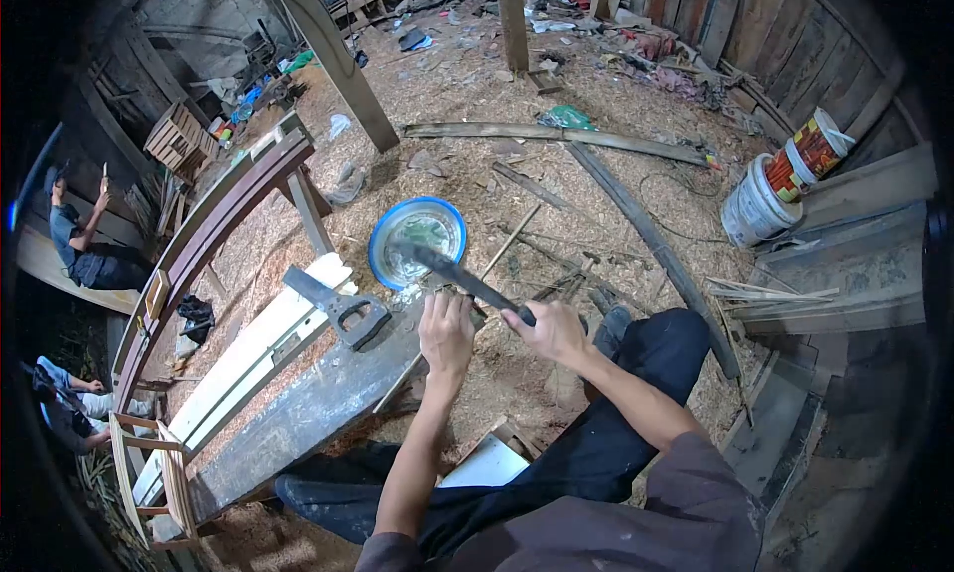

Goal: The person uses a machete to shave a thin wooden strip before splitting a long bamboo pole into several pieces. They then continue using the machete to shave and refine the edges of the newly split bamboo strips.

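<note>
My right hand (pixel 555 330) is closed around the dark handle of a machete-like blade (pixel 467 280), whose broad far end is blurred and points up and left over the basin. Beside it, my left hand (pixel 446 326) is closed at the end of the grey plank. A thin wooden stick (pixel 510 241) runs through its grip, coming out below as well; the fingers partly hide it. Just beyond lies a blue-rimmed basin (pixel 459 224). A handsaw (pixel 360 319) rests left of my left hand, across a pale board and the grey plank (pixel 298 413).
A long curved wooden frame (pixel 214 214) stands at left, with two people (pixel 89 239) near it. Wood shavings cover the floor. Long beams (pixel 646 229) lie ahead and right. Stacked buckets (pixel 760 209) stand at right; posts (pixel 513 25) rise ahead.
</note>
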A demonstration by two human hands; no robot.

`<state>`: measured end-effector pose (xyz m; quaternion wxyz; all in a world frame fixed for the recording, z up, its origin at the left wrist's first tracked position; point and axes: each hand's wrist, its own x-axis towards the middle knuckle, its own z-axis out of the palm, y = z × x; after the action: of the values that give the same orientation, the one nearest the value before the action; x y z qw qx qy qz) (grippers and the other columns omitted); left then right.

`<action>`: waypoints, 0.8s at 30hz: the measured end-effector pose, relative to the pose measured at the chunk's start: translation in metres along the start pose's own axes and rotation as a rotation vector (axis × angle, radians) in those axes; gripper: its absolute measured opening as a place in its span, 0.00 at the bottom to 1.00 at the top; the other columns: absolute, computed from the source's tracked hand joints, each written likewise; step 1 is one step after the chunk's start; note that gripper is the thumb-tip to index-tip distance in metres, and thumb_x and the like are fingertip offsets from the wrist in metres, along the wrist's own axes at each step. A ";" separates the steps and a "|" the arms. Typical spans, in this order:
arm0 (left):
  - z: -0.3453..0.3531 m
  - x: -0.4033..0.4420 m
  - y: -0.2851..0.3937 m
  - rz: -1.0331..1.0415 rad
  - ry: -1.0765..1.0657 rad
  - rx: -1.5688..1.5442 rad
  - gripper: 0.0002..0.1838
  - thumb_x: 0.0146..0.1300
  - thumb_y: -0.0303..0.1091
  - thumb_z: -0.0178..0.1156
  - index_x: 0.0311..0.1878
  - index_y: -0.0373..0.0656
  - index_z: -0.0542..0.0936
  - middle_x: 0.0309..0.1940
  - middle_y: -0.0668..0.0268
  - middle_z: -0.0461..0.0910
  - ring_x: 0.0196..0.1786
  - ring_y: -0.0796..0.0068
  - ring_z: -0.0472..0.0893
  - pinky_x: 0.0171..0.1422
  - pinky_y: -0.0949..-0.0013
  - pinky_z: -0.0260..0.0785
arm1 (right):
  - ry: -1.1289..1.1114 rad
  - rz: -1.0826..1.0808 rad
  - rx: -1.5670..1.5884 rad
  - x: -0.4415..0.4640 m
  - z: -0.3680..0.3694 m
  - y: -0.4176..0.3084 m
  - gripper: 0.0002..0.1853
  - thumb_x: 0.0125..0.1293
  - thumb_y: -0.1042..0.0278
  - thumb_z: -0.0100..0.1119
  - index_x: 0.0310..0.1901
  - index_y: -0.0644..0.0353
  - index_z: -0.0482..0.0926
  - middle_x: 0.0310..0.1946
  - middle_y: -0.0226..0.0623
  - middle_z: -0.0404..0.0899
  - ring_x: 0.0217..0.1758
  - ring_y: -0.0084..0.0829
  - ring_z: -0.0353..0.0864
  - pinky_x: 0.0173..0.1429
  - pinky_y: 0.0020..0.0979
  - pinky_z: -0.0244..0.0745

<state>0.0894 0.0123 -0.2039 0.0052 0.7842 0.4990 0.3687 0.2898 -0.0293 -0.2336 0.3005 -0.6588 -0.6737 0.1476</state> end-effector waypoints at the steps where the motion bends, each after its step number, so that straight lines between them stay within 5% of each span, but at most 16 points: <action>1: 0.001 0.003 0.000 0.001 -0.002 -0.001 0.04 0.63 0.25 0.68 0.40 0.35 0.85 0.37 0.58 0.81 0.44 0.53 0.80 0.48 0.54 0.74 | 0.019 -0.047 -0.062 0.003 -0.001 0.007 0.41 0.74 0.20 0.38 0.21 0.51 0.75 0.07 0.27 0.65 0.10 0.25 0.69 0.14 0.38 0.67; 7: 0.003 0.001 0.001 0.013 -0.004 -0.025 0.03 0.64 0.24 0.68 0.37 0.36 0.83 0.36 0.57 0.79 0.43 0.53 0.79 0.48 0.55 0.74 | -0.094 0.097 0.050 0.008 0.000 0.000 0.44 0.72 0.16 0.33 0.26 0.55 0.76 0.11 0.26 0.66 0.10 0.22 0.62 0.14 0.31 0.66; 12: 0.002 0.001 -0.003 0.074 -0.005 -0.016 0.04 0.64 0.25 0.68 0.37 0.36 0.83 0.36 0.58 0.79 0.43 0.55 0.79 0.47 0.56 0.74 | -0.163 -0.018 -0.069 0.011 -0.011 0.018 0.44 0.72 0.16 0.30 0.26 0.53 0.75 0.11 0.23 0.65 0.11 0.20 0.60 0.14 0.29 0.64; 15: -0.004 0.002 0.003 0.033 -0.008 -0.028 0.04 0.65 0.27 0.68 0.38 0.37 0.84 0.36 0.58 0.80 0.41 0.56 0.79 0.45 0.56 0.73 | -0.002 0.063 -0.035 0.020 0.008 0.021 0.45 0.72 0.16 0.33 0.23 0.54 0.77 0.11 0.28 0.69 0.10 0.25 0.67 0.17 0.36 0.69; 19: 0.002 0.003 -0.002 0.059 0.002 0.003 0.04 0.65 0.28 0.68 0.37 0.38 0.84 0.33 0.60 0.78 0.40 0.56 0.78 0.43 0.55 0.72 | -0.064 -0.046 -0.073 0.001 -0.005 0.013 0.48 0.70 0.14 0.35 0.23 0.59 0.78 0.09 0.36 0.71 0.13 0.34 0.75 0.21 0.44 0.75; 24: 0.000 0.005 0.003 0.061 0.022 -0.014 0.05 0.64 0.28 0.67 0.35 0.39 0.82 0.33 0.60 0.77 0.39 0.56 0.78 0.43 0.55 0.72 | -0.040 0.063 0.008 0.020 -0.017 0.020 0.46 0.70 0.14 0.36 0.22 0.57 0.76 0.09 0.32 0.69 0.12 0.32 0.73 0.19 0.42 0.72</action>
<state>0.0928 0.0153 -0.1999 -0.0063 0.7950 0.4722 0.3807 0.3172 -0.0109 -0.2282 0.2847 -0.6753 -0.6580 0.1730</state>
